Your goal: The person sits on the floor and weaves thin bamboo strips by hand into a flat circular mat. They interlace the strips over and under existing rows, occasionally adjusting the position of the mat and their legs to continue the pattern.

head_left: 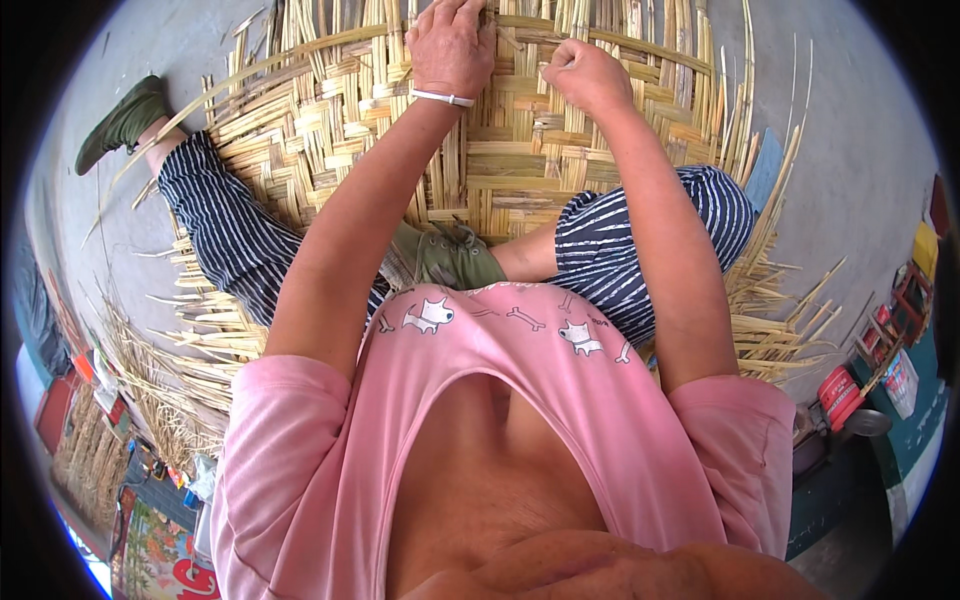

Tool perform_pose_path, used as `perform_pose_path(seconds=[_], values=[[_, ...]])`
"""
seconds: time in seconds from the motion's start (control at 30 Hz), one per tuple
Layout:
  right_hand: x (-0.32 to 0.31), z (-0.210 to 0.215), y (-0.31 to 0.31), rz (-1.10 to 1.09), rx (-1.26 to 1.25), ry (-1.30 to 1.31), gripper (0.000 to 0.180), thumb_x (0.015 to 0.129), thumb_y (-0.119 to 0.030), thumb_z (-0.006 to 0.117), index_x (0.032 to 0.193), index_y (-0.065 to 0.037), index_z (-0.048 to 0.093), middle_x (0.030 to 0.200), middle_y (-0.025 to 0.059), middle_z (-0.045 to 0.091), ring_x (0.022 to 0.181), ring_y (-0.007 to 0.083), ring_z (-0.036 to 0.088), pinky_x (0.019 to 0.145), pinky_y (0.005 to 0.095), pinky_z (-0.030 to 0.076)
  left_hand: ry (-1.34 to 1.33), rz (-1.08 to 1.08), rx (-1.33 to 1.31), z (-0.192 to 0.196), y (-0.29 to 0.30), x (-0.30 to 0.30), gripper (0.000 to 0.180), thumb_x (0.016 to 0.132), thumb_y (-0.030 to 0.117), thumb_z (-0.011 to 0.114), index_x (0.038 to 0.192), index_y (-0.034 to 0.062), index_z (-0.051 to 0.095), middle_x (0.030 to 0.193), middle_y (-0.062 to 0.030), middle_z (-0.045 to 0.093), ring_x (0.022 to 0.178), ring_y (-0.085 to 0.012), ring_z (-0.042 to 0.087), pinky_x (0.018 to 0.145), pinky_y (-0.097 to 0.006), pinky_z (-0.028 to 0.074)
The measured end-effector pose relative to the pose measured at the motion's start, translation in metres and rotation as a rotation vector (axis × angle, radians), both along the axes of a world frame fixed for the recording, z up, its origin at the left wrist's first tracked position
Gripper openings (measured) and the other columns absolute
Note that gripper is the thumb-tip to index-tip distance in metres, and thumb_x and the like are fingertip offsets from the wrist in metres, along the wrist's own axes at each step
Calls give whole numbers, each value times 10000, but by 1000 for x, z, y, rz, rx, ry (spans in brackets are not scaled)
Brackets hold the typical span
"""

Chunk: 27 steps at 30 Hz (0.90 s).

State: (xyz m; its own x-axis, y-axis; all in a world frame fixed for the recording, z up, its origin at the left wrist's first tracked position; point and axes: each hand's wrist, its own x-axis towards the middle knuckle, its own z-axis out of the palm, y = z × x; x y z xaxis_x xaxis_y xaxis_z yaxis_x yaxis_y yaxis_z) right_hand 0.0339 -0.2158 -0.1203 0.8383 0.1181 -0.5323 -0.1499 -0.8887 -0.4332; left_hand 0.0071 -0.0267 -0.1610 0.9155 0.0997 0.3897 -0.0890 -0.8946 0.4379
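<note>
Your pink shirt [520,400] fills the near edge, and just beyond it your 2 striped trouser legs [235,240] spread left and right over the woven bamboo mat [520,170] you sit on, with 1 green shoe [450,255] tucked in at the middle and the other [122,118] out at the far left. Both forearms reach away from you to the far part of the mat. Your left hand [450,48], with a white band at the wrist, lies knuckles up, its grip curled down onto the strips at the far weave. Your right hand [585,72] sits just to its right and slightly nearer you, grip closed in a narrow fist around a bamboo strip [520,22] that runs left to right between the 2 hands. Loose strip ends [790,330] fan out on the concrete floor [860,150].
</note>
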Motion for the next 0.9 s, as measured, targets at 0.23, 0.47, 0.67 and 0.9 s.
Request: perform_pose_path(seconds=[0.23, 0.47, 0.67, 0.9], values=[[-6, -13, -10, 24, 66, -83, 281, 868, -413, 700, 1019, -176, 720, 958, 65, 760, 943, 269, 715, 847, 422, 550, -5, -23, -269, -5, 11, -1, 267, 973, 228, 650, 1208, 101, 661, 1211, -147, 655, 1101, -373, 614, 978, -481, 488], [-11, 0, -2, 43, -26, -153, 341, 904, -494, 680, 1002, -168, 701, 960, 70, 755, 952, 293, 709, 830, 457, 537, -42, 168, -476, 18, 88, -36, 295, 959, 234, 731, 1222, 112, 681, 1205, -110, 715, 1166, -241, 660, 966, -377, 562], [-8, -21, -4, 49, 21, -211, 379, 896, -495, 688, 984, -126, 671, 930, 132, 731, 917, 363, 686, 801, 486, 519, 281, 215, 341, 43, 208, -30, 370, 964, 280, 599, 1280, 99, 663, 1217, -167, 708, 1138, -358, 667, 979, -486, 504], [-6, -18, -4, 51, -72, -240, 385, 890, -519, 690, 946, -139, 679, 899, 163, 732, 912, 393, 691, 791, 483, 521, 732, 2, 209, 81, 269, -2, 357, 966, 425, 629, 1044, 100, 754, 995, -160, 755, 949, -348, 710, 857, -465, 548]])
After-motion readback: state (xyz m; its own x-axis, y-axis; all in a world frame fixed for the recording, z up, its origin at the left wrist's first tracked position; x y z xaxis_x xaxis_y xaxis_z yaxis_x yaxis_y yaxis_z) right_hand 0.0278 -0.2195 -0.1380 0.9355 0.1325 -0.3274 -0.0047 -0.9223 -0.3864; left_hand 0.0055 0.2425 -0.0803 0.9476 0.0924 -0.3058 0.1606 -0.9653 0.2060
